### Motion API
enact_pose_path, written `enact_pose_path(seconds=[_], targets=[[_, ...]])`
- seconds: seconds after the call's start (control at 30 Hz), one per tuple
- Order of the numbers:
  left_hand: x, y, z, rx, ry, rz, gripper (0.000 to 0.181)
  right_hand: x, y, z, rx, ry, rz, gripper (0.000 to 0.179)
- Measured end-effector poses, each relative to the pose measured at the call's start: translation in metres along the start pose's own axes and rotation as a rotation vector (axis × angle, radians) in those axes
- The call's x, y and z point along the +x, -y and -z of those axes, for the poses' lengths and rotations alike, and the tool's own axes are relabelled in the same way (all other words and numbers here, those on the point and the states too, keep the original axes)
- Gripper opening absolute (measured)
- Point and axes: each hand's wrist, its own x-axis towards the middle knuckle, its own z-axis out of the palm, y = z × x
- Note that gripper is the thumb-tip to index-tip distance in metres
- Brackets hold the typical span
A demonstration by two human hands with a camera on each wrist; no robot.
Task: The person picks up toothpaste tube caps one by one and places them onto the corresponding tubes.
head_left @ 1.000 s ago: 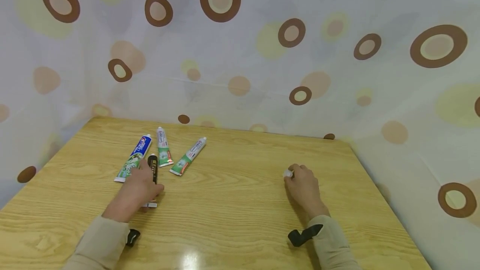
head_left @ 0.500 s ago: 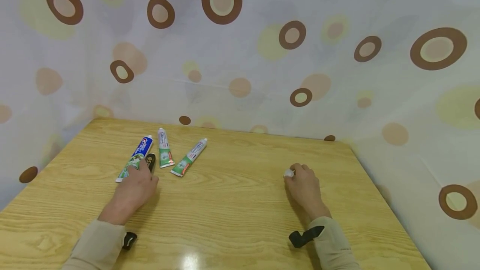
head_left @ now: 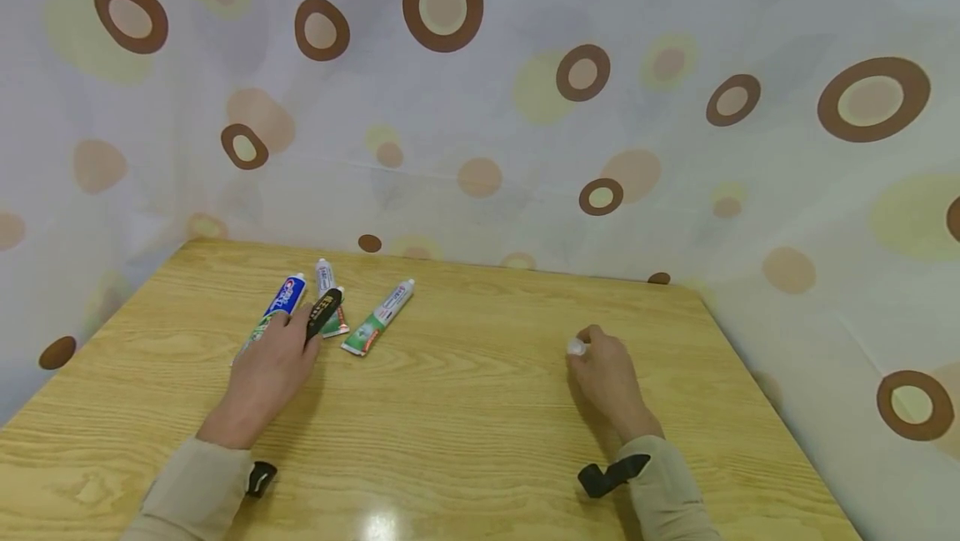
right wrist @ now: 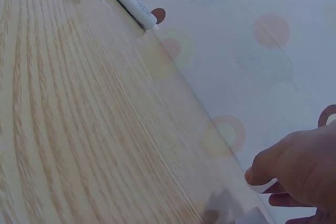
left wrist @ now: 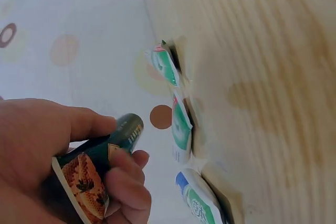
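My left hand grips a black toothpaste tube, thumb on one side and fingers curled round the other. The left wrist view shows the tube's flat end, with a brown honeycomb-like picture, towards the camera. In the head view the tube's far end overlaps a green-and-white toothpaste tube. Left of it lies a blue-and-green toothpaste tube, partly hidden by the hand. Far to the right, my right hand pinches a small white object close over the table; its kind is unclear.
A second green-and-white toothpaste tube lies slanted to the right of the others. The wooden table meets a white cloth with brown and yellow circles at the back and sides.
The black tube lay on the table under my left hand; now it is gripped and raised, its far end swung rightwards. My right hand stays in place.
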Motion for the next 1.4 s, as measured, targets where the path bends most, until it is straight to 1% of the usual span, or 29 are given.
enact_pose_path(seconds=[0.1,0.17,0.23,0.3,0.5,0.63,0.77,0.9,1.0,1.13,1.27,1.33,1.4], targets=[[0.003,-0.003,0.002,0.007,-0.039,-0.039,0.039,-0.001,0.002,0.001,0.024,-0.005,0.013,0.028],[0.005,-0.006,0.003,0.005,-0.048,-0.06,0.036,-0.002,0.003,0.002,0.032,-0.018,0.028,0.027],[0.008,-0.008,0.003,-0.005,-0.042,-0.072,0.035,-0.002,0.005,0.003,0.037,-0.031,0.039,0.027],[0.01,-0.01,0.002,-0.022,-0.047,-0.084,0.035,-0.002,0.006,0.003,0.037,-0.043,0.052,0.027],[0.013,-0.015,0.0,-0.101,-0.094,-0.122,0.036,-0.001,0.008,0.0,0.067,-0.088,0.1,0.032],[0.017,-0.022,0.001,-0.148,-0.124,-0.145,0.035,0.001,0.01,0.0,0.14,-0.106,0.108,0.035],[0.02,-0.03,0.002,-0.199,-0.146,-0.15,0.031,0.001,0.013,0.0,0.238,-0.088,0.078,0.037],[0.022,-0.036,0.001,-0.277,-0.137,-0.155,0.026,0.001,0.016,0.003,0.314,-0.068,0.05,0.037],[0.024,-0.041,0.0,-0.322,-0.119,-0.166,0.025,-0.001,0.017,0.004,0.372,-0.058,0.032,0.033],[0.028,-0.047,0.001,-0.352,-0.103,-0.175,0.025,-0.003,0.019,0.006,0.462,-0.048,0.035,0.028],[0.032,-0.054,0.001,-0.394,-0.062,-0.178,0.025,-0.003,0.025,0.006,0.558,-0.024,0.034,0.028],[0.033,-0.058,0.0,-0.408,-0.05,-0.201,0.026,-0.003,0.03,0.007,0.614,-0.009,0.01,0.028],[0.035,-0.061,-0.002,-0.419,-0.046,-0.239,0.026,-0.004,0.037,0.007,0.666,0.003,-0.011,0.027]])
